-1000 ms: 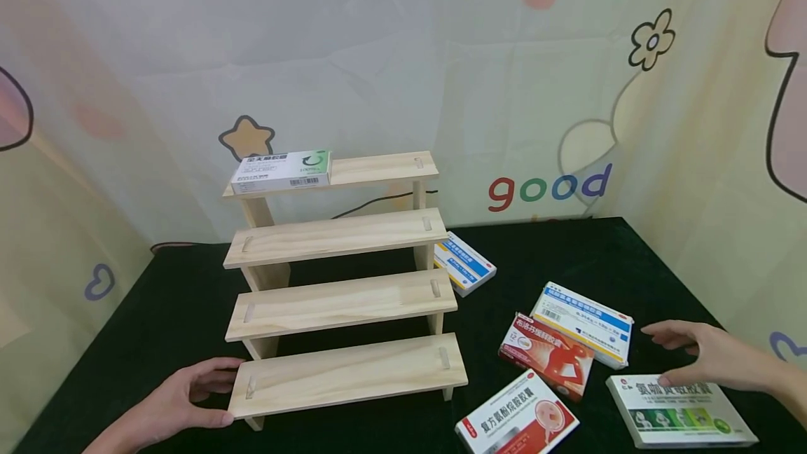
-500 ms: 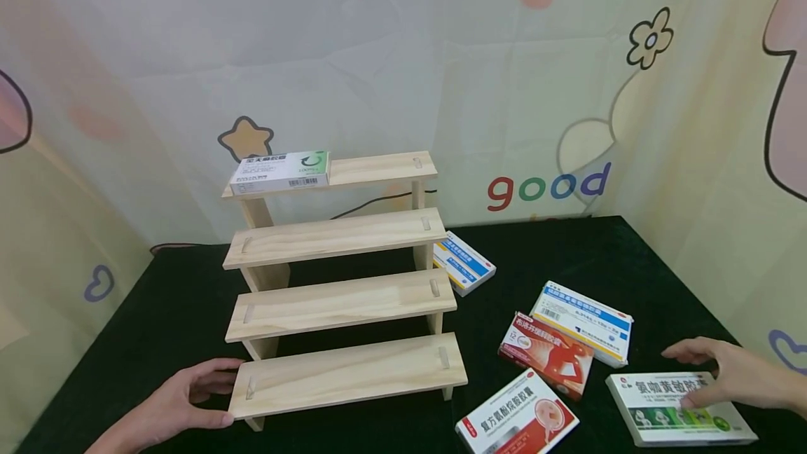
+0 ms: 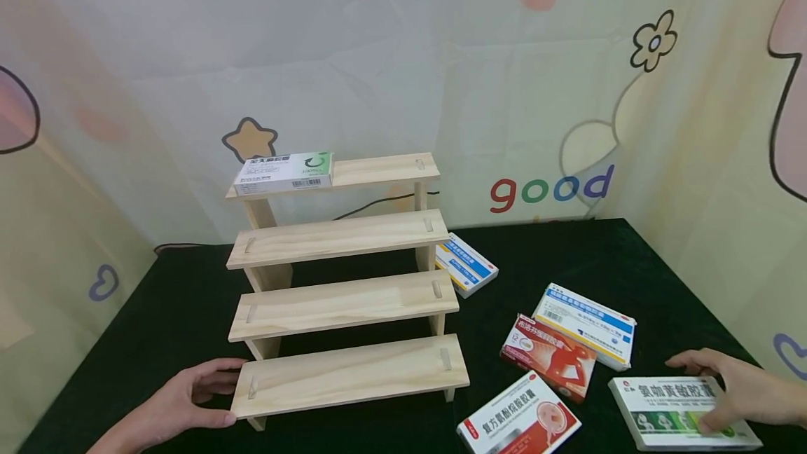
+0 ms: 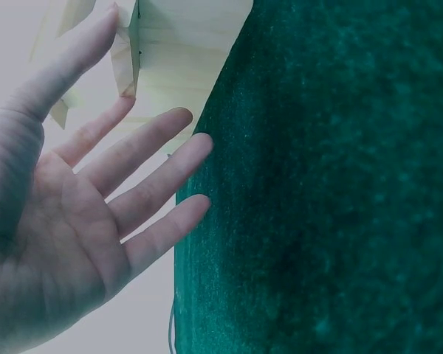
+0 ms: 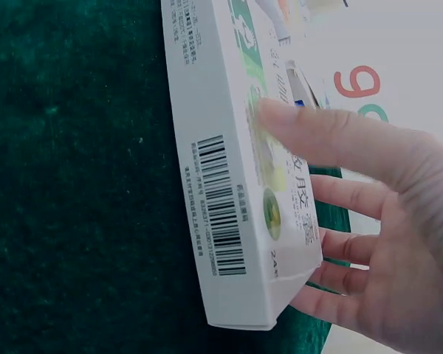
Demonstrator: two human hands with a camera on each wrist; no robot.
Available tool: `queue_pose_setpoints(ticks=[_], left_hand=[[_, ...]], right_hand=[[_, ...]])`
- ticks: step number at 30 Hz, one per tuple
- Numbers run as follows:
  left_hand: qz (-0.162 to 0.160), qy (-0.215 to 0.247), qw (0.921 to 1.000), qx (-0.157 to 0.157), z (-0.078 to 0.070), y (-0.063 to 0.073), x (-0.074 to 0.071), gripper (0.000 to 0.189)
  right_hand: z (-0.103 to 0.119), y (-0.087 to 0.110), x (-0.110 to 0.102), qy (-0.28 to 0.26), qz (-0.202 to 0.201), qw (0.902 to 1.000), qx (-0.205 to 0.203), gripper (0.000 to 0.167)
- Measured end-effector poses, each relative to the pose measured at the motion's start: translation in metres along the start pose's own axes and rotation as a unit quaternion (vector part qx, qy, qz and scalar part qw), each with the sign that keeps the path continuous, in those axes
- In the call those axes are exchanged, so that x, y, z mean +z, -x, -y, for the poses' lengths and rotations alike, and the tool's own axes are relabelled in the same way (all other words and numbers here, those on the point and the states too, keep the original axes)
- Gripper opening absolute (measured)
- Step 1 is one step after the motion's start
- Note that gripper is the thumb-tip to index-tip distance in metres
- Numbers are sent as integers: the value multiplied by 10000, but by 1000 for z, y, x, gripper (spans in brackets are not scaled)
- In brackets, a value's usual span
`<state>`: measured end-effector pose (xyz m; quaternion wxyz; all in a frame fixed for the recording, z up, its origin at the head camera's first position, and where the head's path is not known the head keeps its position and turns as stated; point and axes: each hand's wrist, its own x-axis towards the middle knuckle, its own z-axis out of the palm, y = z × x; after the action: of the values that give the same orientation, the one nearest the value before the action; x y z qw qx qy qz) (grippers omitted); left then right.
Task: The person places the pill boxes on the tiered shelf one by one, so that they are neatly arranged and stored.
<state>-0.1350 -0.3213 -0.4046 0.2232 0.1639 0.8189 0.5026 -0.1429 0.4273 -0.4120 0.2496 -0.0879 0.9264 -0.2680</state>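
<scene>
At the lower left in the head view, my left hand (image 3: pixel 173 401) holds the end of the lowest shelf of a four-step wooden display stand (image 3: pixel 353 375). In the left wrist view, the thumb and index finger touch opposite sides of the board end (image 4: pixel 124 63), the other fingers spread. At the lower right, my right hand (image 3: pixel 737 387) is at a white-and-green medicine box (image 3: pixel 656 405) lying flat. Its thumb is over the printed face and its fingers lie behind the far edge; firm contact cannot be told. In the right wrist view, the box (image 5: pixel 221 169) shows its barcode side.
A white-and-green box (image 3: pixel 284 172) lies on the top shelf's left. Right of the stand are a red-and-white box (image 3: pixel 520 415), a red box (image 3: pixel 548 356), a blue-and-white box (image 3: pixel 586 324), and another blue-and-white box (image 3: pixel 466 265) partly behind the stand. Black cloth (image 3: pixel 517 244) covers the table.
My right hand has moved right and toward me along the white-and-green box, its thumb shifting from the upper edge to the lower right part. The left hand and stand stay put.
</scene>
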Motion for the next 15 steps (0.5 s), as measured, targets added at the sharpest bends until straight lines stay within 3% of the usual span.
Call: queue_pose_setpoints(ticks=[10,15], left_hand=[[18,-1,10000,94,-1,1,-1,61],[54,57,9999,138,-1,1,-1,60]], right_hand=[[4,0,3,-54,-90,9995,282,65],[3,1,3,-183,39,9996,229,59]])
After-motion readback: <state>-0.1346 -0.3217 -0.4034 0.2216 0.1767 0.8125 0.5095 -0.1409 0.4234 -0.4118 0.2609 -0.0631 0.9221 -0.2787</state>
